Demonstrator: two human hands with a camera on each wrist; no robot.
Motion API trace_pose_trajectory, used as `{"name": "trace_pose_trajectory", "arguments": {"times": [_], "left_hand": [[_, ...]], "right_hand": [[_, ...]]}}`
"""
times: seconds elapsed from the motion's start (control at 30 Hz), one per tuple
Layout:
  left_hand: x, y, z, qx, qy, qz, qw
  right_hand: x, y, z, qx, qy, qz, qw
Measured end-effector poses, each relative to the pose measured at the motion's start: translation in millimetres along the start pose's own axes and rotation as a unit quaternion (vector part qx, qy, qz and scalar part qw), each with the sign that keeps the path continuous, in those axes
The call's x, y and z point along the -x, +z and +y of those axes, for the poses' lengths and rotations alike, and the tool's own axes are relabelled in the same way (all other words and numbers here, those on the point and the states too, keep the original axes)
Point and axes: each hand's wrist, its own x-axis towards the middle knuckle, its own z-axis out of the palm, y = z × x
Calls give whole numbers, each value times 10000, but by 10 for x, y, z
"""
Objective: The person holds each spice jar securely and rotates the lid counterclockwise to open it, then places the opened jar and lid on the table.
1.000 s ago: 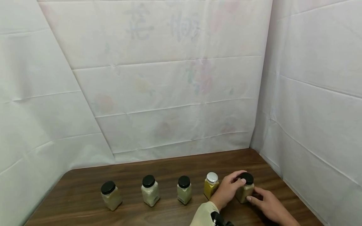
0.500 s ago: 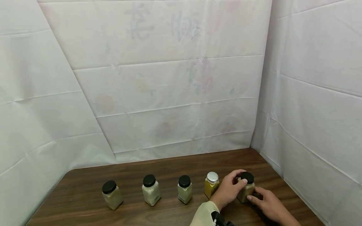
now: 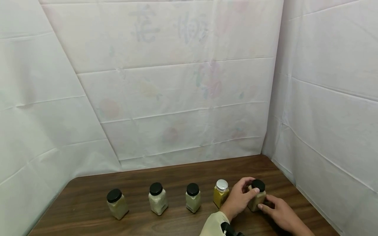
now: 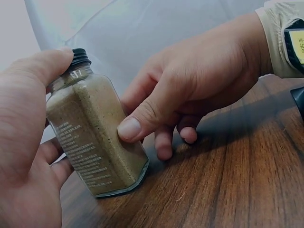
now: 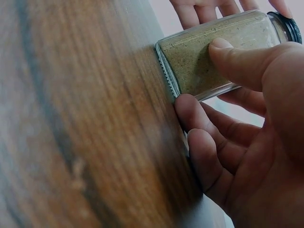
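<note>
A glass spice jar (image 3: 260, 198) of brownish powder with a black cap stands on the wooden table (image 3: 177, 177), rightmost in a row of jars. My left hand (image 3: 238, 198) grips it from the left, thumb up by the cap and fingers behind it. My right hand (image 3: 279, 213) holds it from the right, thumb pressed on its side and fingers curled at its base. The left wrist view shows the jar (image 4: 95, 142) between my left hand (image 4: 23, 142) and right hand (image 4: 199, 80). In the right wrist view, my right hand (image 5: 251, 142) has its thumb on the jar (image 5: 204, 57).
Left of the held jar stand a yellow jar (image 3: 220, 195) with a silver lid and three black-capped pale jars (image 3: 193, 202) (image 3: 157, 203) (image 3: 117, 204). White sheeting (image 3: 183, 98) walls in the table at the back and on both sides.
Both hands stay on the jar, which has not left its spot. The left thumb has shifted slightly by the cap.
</note>
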Motion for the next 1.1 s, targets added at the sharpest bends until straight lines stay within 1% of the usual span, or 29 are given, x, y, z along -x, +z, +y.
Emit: {"name": "trace_pose_trajectory", "arguments": {"times": [0.13, 0.3, 0.4, 0.8, 0.93, 1.1], "left_hand": [[-5, -1, 0, -50, -66, -30, 10000], [-16, -16, -1, -434, -116, -276, 9986], [-18, -23, -1, -463, -131, -372, 9982], [-17, -31, -11, -142, 117, -275, 9995], [-8, -39, -9, 195, 227, -250, 9992], [-10, -35, -12, 592, 328, -144, 9976]], "right_hand": [[-12, -9, 14, -14, 84, -47, 10000], [-19, -11, 32, -112, 148, -145, 9997], [-18, -13, 40, -149, 146, -199, 9996], [-9, -12, 27, -19, 51, -157, 9999], [-8, -14, 21, -14, 9, -164, 9999], [-17, -18, 14, -51, 55, -143, 9999]]}}
